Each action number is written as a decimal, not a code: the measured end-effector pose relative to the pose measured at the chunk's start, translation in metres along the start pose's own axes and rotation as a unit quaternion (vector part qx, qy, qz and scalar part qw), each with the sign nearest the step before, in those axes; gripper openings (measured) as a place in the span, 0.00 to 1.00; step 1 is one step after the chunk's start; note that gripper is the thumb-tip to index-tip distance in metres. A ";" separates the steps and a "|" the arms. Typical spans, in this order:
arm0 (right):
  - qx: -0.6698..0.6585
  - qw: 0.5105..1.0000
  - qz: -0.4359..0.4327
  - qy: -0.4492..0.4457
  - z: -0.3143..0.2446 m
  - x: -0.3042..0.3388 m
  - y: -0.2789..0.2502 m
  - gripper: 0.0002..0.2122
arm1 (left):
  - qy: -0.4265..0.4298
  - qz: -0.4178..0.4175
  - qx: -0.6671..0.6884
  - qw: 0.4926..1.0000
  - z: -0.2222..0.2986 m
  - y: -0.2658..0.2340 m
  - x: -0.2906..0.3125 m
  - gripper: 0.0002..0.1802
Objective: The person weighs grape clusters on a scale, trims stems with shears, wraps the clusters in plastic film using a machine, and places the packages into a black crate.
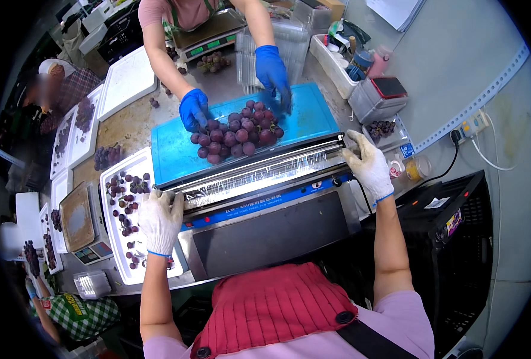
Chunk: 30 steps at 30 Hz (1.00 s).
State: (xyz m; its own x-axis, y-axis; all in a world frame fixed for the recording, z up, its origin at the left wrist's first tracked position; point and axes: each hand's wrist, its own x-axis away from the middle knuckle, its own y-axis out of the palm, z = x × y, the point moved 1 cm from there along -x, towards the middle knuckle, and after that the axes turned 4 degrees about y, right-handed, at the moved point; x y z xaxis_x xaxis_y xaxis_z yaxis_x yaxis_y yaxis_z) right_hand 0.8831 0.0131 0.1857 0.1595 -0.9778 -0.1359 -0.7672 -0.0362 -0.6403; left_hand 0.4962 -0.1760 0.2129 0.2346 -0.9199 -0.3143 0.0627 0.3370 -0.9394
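Observation:
A film wrapping machine (pixel 259 206) lies across the bench before me, with shiny cling film (pixel 265 178) stretched along its rollers and a dark flat plate on my side. My left hand (pixel 159 220), in a white glove, has its fingers closed on the film's edge at the machine's left end. At the right end, my white-gloved right hand (pixel 368 164) pinches the other edge with bent fingers. Just beyond the rollers, a large bunch of dark red grapes (pixel 238 133) rests on a blue board (pixel 301 122). A co-worker's two blue-gloved hands hover at its far side, the one at right blurred.
A white foam tray (pixel 119 230) with loose grapes lies left of the machine, beside a scale (pixel 77 216). Clear plastic boxes (pixel 289 51) stand across the bench. At right are a black crate (pixel 463 233), a wall socket with cables, and a white bin of supplies (pixel 331 66).

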 end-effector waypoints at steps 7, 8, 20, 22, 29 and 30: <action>0.176 0.980 -0.061 0.064 -0.028 -0.005 0.027 0.37 | 0.047 0.063 -0.052 0.996 0.021 0.028 0.004 0.22; 0.165 0.981 -0.070 0.077 -0.027 -0.007 0.032 0.37 | 0.029 0.048 -0.050 0.997 0.025 0.030 0.001 0.22; -0.239 0.940 -0.093 0.224 -0.026 0.008 0.023 0.28 | -0.330 -0.100 0.572 0.744 0.024 0.021 0.013 0.15; -0.384 0.855 -0.162 0.308 -0.027 0.022 0.008 0.24 | -0.355 -0.149 0.753 0.533 0.019 0.017 0.026 0.16; -0.613 0.617 -0.349 0.349 -0.058 0.074 -0.046 0.17 | -0.134 -0.174 0.945 0.240 0.031 -0.029 0.067 0.16; -0.618 0.621 -0.357 0.323 -0.059 0.080 -0.053 0.17 | -0.086 -0.174 0.955 0.224 0.030 -0.037 0.068 0.15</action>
State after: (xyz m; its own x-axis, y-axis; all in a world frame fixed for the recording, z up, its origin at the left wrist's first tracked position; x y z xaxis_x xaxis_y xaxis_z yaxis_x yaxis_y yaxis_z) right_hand 0.9004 -0.0753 0.2534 0.7567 -0.4861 0.4372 -0.5992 -0.2480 0.7612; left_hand 0.5388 -0.2453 0.2299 -0.0841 -0.9910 -0.1038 0.3692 -0.1277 0.9205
